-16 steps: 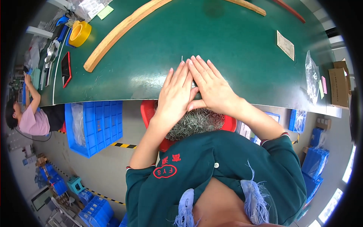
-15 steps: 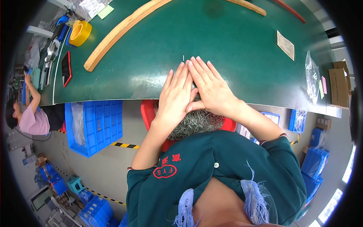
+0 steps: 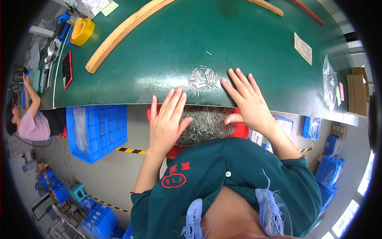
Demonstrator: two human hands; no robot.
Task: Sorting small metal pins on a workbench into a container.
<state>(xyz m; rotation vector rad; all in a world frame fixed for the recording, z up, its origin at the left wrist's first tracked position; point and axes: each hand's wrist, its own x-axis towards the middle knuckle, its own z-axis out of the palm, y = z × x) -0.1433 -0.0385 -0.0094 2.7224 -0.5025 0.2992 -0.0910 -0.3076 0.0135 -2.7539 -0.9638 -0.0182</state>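
A small heap of short silvery metal pins (image 3: 203,79) lies spread on the green tabletop (image 3: 171,51) near its front edge, and one single pin (image 3: 209,53) sits farther off. To the left of the heap, my left hand (image 3: 166,119) hangs over the table edge, fingers stretched out and holding nothing. On the other side, my right hand (image 3: 248,99) is spread with its fingertips on the tabletop beside the pins. Below the edge, between my hands, a red basin (image 3: 241,130) holds a mass of similar pins (image 3: 207,123).
A long wooden strip (image 3: 119,38) curves across the far left of the table. Beyond it are a yellow tape roll (image 3: 82,32) and a red-edged phone (image 3: 67,71). Paper (image 3: 303,48) and a plastic bag (image 3: 328,83) lie right. A blue crate (image 3: 101,133) stands below; a person (image 3: 34,119) works far left.
My hands, which were laid together over the pins, have moved apart and back to either side. The heap of pins between them now shows.
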